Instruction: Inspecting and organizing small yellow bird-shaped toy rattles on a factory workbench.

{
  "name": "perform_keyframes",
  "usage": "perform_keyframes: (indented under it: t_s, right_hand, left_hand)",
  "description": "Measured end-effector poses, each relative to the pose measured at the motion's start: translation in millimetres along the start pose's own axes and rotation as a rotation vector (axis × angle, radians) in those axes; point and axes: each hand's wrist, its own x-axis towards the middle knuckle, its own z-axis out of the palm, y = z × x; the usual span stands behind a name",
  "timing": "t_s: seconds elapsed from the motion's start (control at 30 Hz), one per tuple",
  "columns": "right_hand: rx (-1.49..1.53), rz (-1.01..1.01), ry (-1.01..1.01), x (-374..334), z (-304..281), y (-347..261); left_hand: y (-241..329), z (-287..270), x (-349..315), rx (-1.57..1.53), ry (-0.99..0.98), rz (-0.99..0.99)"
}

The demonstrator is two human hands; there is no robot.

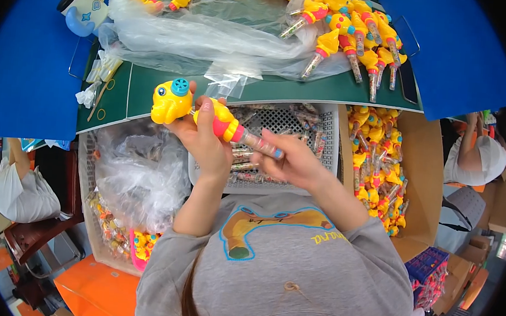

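A yellow duck-shaped candy toy (223,122) lies across both hands, its head with a turquoise cap to the left. My left hand (207,139) wraps round its body, thumb on top. At the other end a clear tube (261,145) of small candies joins the pink collar, and my right hand (288,158) pinches it. Just beneath the hands stands a light grey perforated basket (326,170) with several candy-filled tubes in it. On the green table beyond, a pile of the same yellow toys (340,31) with tubes attached lies at the right.
A clear plastic bag (156,28) with more toys spreads over the green table (146,84). A cardboard box (421,171) of toys stands right; a crate (92,205) with plastic film stands left. A cup (86,8) and phone (408,87) flank the table. Other people sit on both sides.
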Motion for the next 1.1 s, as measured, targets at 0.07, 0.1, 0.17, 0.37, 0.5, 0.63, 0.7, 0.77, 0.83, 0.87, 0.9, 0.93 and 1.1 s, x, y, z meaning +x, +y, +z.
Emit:
perform_keyframes:
  t_s: [0.07,0.1,0.17,0.37,0.5,0.63,0.7,0.77,0.83,0.87,0.9,0.93,1.1]
  right_hand:
    - [0.197,0.118,-0.227,2.4,-5.5,-6.0]
    - [0.249,0.219,-0.278,3.7,-5.6,-7.9]
    - [-0.328,-0.506,0.192,5.4,2.8,-5.7]
    - [-0.91,-0.574,0.285,0.5,3.6,1.1]
    - [0.171,0.002,-0.145,8.3,-14.0,-3.1]
    - [-0.019,-0.294,0.198,16.5,-31.0,-17.3]
    - [-0.101,-0.418,0.463,20.5,-55.3,-36.5]
    - [-0.195,-0.509,0.666,26.7,-85.5,-57.1]
    - [-0.447,-0.647,0.815,40.4,-114.9,-74.9]
    - [-0.666,-0.739,0.896,49.0,-126.0,-81.4]
    - [-0.856,-0.783,0.988,53.8,-133.3,-84.5]
    - [-0.929,-0.796,0.972,54.7,-137.2,-84.6]
    - [-0.791,-0.808,0.883,32.1,-121.5,-69.0]
  left_hand:
    - [1.7,0.5,-2.5,-0.017,-0.042,-0.016]
    - [1.7,1.3,-2.1,-0.021,-0.06,-0.024]
    - [1.9,1.8,0.3,0.006,-0.012,0.017]
    - [-2.0,0.9,9.1,0.037,-0.092,-0.003]
    - [-8.5,1.4,23.6,0.011,-0.306,-0.12]
    - [-24.5,12.9,67.7,0.3,-0.409,-0.03]
    - [-31.5,17.2,106.6,0.479,-0.481,0.076]
    - [-42.4,22.0,156.2,0.705,-0.575,0.203]
    - [-61.6,27.6,208.7,0.978,-0.687,0.347]
    - [-73.8,30.0,234.6,1.1,-0.69,0.484]
    - [-86.5,32.1,260.4,1.196,-0.697,0.669]
    - [-99.2,32.3,284.2,1.288,-0.632,0.725]
    - [-138.6,10.9,365.8,1.543,-0.577,0.567]
